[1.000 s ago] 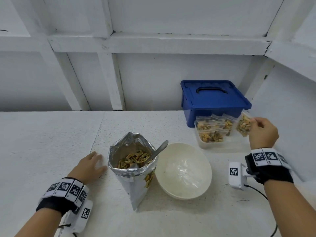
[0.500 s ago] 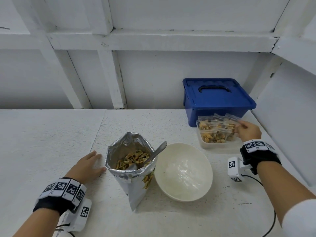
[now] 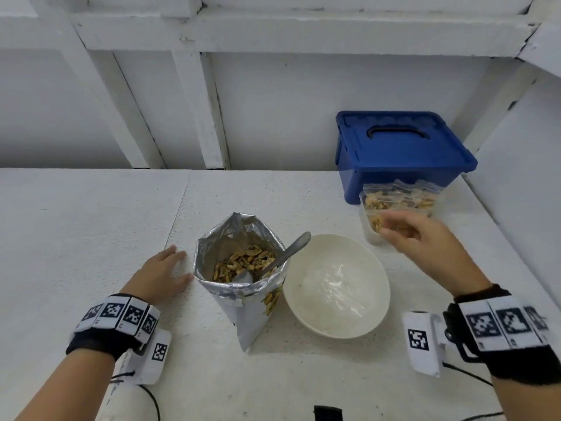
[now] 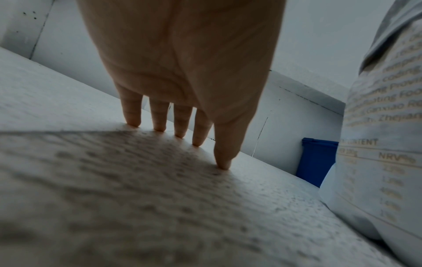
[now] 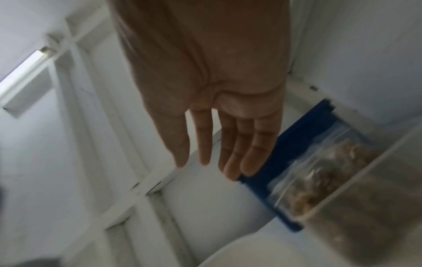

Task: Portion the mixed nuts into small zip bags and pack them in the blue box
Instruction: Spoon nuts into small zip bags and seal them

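Observation:
An open foil bag of mixed nuts (image 3: 239, 268) stands mid-table with a metal spoon (image 3: 288, 250) leaning in it. To its right sits a cream bowl (image 3: 337, 287) holding empty clear zip bags. A clear tub (image 3: 368, 229) with several filled zip bags (image 3: 397, 199) stands in front of the closed blue box (image 3: 400, 150). My left hand (image 3: 164, 271) lies flat on the table left of the foil bag, fingers (image 4: 157, 117) straight. My right hand (image 3: 419, 235) hovers over the tub's near edge, fingers (image 5: 228, 148) straight and holding nothing.
White walls with beams close the table at the back and right. The blue box (image 5: 294, 146) sits in that back right corner. The table's left half (image 3: 76, 226) is bare white surface. A cable (image 3: 467, 372) trails from my right wrist.
My right hand put the filled zip bag into the tub, let go, and has drawn back toward me and left. The left hand has stayed flat.

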Tool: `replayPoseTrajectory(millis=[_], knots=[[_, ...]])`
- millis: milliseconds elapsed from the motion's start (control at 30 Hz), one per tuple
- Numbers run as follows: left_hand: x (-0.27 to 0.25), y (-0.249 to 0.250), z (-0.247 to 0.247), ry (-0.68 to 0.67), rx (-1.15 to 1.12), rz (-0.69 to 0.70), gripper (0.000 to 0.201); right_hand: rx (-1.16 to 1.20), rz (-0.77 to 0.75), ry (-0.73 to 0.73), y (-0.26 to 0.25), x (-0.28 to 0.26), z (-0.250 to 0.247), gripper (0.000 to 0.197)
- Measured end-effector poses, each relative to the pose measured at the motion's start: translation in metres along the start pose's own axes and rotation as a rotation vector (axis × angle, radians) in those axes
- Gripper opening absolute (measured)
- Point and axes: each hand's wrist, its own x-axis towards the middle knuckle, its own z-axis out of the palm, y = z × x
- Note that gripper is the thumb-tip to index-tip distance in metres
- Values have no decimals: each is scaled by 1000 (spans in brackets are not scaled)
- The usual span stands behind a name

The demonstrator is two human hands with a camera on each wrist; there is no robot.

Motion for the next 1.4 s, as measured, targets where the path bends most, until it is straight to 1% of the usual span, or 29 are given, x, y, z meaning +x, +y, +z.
replayPoseTrajectory(millis=[67,133,167,200,267,367,467,567,633,700,733,767,933,1000,1067,1133,1200,1300,1367,1400], knots=[[2,-3,2,-4,3,-10,67,-115,-9,-278,-8,-10,19,35],[6,-5,3,-10,17,-12,71,-271,31,-525,-7,-15,39,42],[7,-6,4,-10,23,-4,73,-354,53,-608,-4,-17,48,46],[7,-6,4,-11,32,-3,74,-435,73,-658,-2,-17,57,51],[7,-6,4,-12,36,-11,76,-571,91,-677,4,-17,71,60],[4,-3,2,-2,2,-13,71,-691,76,-632,14,-17,91,68],[-2,5,0,26,-22,-5,63,-687,54,-536,19,-16,99,66],[-5,12,-1,47,-11,-20,64,-616,77,-463,20,-11,100,54],[-7,15,-2,56,-26,-29,64,-578,87,-409,20,-8,101,40],[-11,19,-4,62,-45,-46,65,-581,68,-336,20,-7,101,23],[-13,22,-5,65,-50,-54,65,-579,53,-295,19,-7,100,18],[-14,24,-6,69,-51,-57,65,-567,47,-259,19,-7,98,18],[-18,29,-10,49,-53,-64,63,-557,10,-156,9,-7,83,30],[-20,32,-12,39,-57,-57,61,-527,4,-112,1,-10,70,31],[-27,40,-18,65,-72,-37,56,-495,-21,-59,-13,-15,53,28],[-36,50,-31,155,-82,14,49,-466,-67,8,-32,-20,34,27],[-48,64,-51,284,-74,107,44,-454,-145,95,-53,-24,19,31],[-69,96,-88,527,-88,288,40,-389,-272,203,-81,-28,11,32],[-84,123,-112,694,-122,432,39,-311,-328,248,-97,-27,18,33],[-92,136,-121,748,-135,504,41,-269,-350,252,-104,-26,25,33]])
